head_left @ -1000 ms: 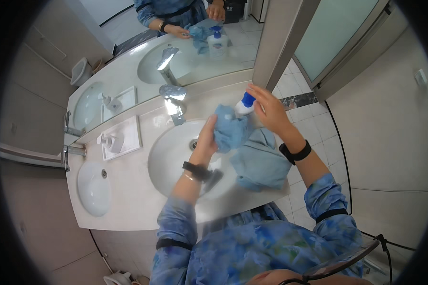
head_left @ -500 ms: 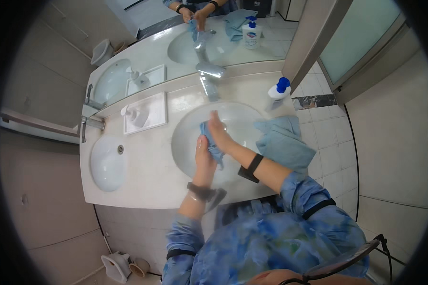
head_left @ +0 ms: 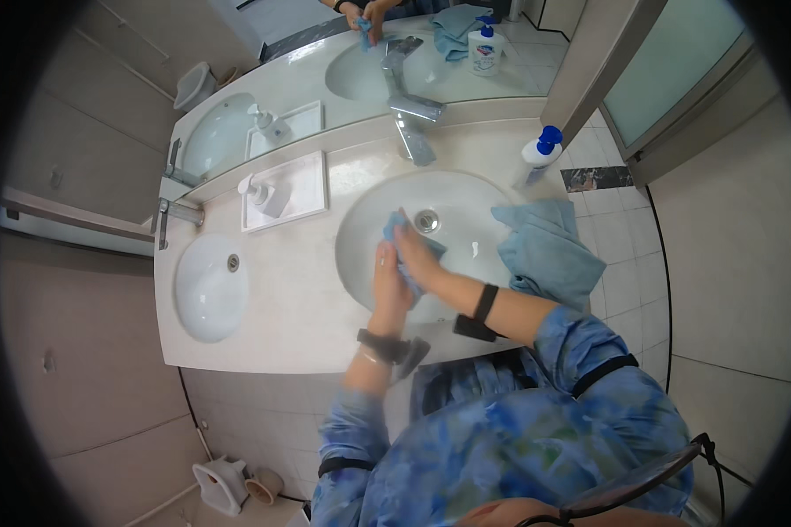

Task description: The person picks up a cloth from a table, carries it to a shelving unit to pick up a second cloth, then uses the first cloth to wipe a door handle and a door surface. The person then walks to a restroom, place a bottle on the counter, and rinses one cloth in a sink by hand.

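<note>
Over the near-left part of the white oval washbasin [head_left: 488, 290], a small blue cloth [head_left: 395, 226] is bunched between my two hands. My left hand [head_left: 390, 285] wraps it from the left with the fingers pointing away from me. Pressed against the cloth from the right is my right hand [head_left: 417, 256], its fingers closed on it. A fold of the cloth sticks out past the right hand toward the drain [head_left: 427, 221]. Much of the cloth is hidden by the fingers. The chrome tap [head_left: 416, 136] stands beyond the hands at the basin's back edge.
A larger light-blue cloth [head_left: 554, 250] lies crumpled right of the basin. Behind it stands a white pump bottle with a blue top [head_left: 541, 154]. Further left are a white tray [head_left: 312, 189] with a pump dispenser [head_left: 255, 191] and a second, lower basin [head_left: 209, 294]. A mirror [head_left: 281, 53] runs along the back.
My view has shifted a little. Both hands have come nearer to me over the basin, so the drain now shows. The cloth sits bunched differently between them.
</note>
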`<state>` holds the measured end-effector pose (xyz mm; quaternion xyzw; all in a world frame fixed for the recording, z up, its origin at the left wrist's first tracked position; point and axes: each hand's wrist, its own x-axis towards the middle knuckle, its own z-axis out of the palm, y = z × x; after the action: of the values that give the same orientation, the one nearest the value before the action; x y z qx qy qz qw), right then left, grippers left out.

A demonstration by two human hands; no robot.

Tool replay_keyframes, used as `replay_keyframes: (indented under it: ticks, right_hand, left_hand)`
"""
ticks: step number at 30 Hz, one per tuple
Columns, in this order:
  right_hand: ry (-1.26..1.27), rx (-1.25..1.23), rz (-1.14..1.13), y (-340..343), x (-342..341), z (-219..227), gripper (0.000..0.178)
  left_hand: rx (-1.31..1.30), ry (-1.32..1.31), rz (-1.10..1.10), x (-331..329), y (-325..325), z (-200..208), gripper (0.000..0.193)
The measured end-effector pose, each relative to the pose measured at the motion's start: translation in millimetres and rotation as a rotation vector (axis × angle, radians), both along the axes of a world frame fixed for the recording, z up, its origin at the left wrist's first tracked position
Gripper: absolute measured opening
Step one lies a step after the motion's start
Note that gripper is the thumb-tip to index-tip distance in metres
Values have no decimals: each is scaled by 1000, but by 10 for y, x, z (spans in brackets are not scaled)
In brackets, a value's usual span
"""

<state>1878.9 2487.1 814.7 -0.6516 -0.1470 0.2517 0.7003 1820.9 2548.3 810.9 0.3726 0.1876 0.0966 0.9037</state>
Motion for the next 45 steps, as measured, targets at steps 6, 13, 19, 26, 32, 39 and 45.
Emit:
replay_keyframes:
  ticks: [6,13,19,26,32,39,45]
  right_hand:
    - [472,185,14,-73,339,-326,69]
    - [950,428,214,-430,341,-285,46]
    - [285,308,-4,-574,708,-119,26]
    - [-494,-24,-91,-351,331,-6,27]
    - [-553,-311,-169,-333,607,59,24]
    - [-781,-267,-110,-270,560,-12,23]
    - [-883,-255,-26,-268,405,-37,23]
  left_hand:
    - [-197,-41,42,96,-37,79,36]
    - [-242,-318,47,163,53,148,45]
    - [263,283,-191,187,50,241,52]
    - [204,150,69,507,-11,10,49]
    - [520,252,218,599,-160,-97,46]
    - [554,253,340,559,-219,-126,45]
    - [477,291,195,513,-76,-298,48]
